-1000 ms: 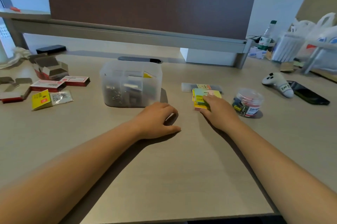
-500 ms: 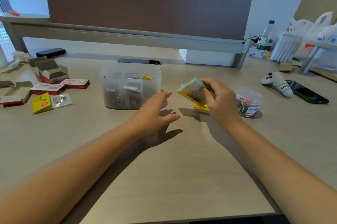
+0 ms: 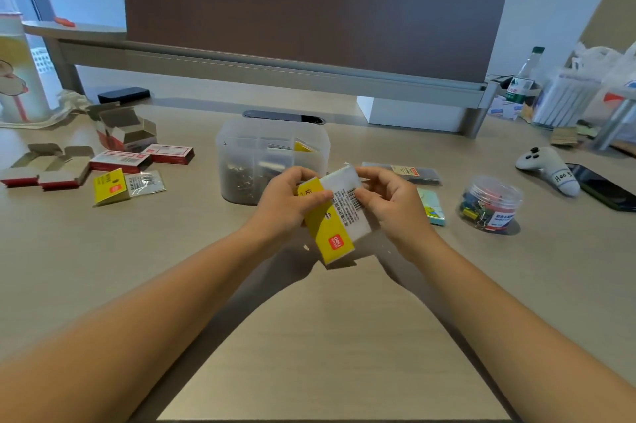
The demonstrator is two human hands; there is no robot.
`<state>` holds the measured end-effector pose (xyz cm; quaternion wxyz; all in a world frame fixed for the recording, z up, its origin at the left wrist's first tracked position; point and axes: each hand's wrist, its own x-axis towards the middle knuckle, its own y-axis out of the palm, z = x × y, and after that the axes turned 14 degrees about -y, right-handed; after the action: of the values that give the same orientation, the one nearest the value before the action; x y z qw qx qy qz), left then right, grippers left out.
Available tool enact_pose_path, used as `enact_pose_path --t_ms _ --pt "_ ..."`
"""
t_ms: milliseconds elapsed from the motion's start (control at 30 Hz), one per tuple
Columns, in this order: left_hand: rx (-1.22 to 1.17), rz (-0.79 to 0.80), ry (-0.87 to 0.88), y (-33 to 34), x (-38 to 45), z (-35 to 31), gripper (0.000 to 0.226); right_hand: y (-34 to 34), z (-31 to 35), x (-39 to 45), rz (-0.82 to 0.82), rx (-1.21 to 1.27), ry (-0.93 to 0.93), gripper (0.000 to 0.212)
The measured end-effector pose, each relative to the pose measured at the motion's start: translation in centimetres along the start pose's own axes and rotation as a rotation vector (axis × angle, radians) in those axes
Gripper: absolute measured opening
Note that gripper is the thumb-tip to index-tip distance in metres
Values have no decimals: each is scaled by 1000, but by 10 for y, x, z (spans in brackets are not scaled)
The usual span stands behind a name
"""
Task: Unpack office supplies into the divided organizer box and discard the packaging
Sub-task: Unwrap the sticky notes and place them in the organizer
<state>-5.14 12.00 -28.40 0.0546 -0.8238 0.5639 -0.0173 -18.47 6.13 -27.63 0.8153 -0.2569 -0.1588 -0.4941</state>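
So, nearest the front edge of the bench it's just two forearms coming in, nothing else lying there. A bit further in, both hands are up off the bench holding one wrapped pack between them, yellow card on one side and a white barcode label on the other. The left hand has its fingers curled round the yellow end with the thumb pressed on top, and the right hand pinches the label end near the barcode. Looks like the step here is getting the wrapper open.

My take on doing it well: keep the left grip firm as the anchor and let the right thumb hunt for a seam or flap at the top corner instead of ripping through the middle. Film like that probably stretches before it tears, so a short peel along the edge should beat brute force. Do it low over the bench so loose bits don't scatter.

Just behind the hands sits the organizer box, roughly mid-bench, with some compartments already filled. Contents go there; I can't tell which slot is free. To the right there's another pack, a round tub of binder clips and a flat sleeve. Toward the left edge, opened cartons and an empty yellow wrapper make a discard pile, so the torn packaging probably belongs there.
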Motion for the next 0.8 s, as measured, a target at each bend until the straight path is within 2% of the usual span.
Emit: enact_pose_path --t_ms 133,367,533,667,800 --pt "103 5 18 -7 1 2 10 3 -1 -1 49 -168 -79 32" --pt "65 -50 21 -10 3 0 24 5 -5 5 87 -291 -159 19" --pt "35 -75 -2 -11 1 0 9 6 -5 7 10 -397 -231 13" --pt "10 -105 23 -13 0 -3 13 6 -1 6 49 -266 -223 8" --pt "-11 -118 4 -17 2 -4 8 7 1 7 57 -112 -161 18"
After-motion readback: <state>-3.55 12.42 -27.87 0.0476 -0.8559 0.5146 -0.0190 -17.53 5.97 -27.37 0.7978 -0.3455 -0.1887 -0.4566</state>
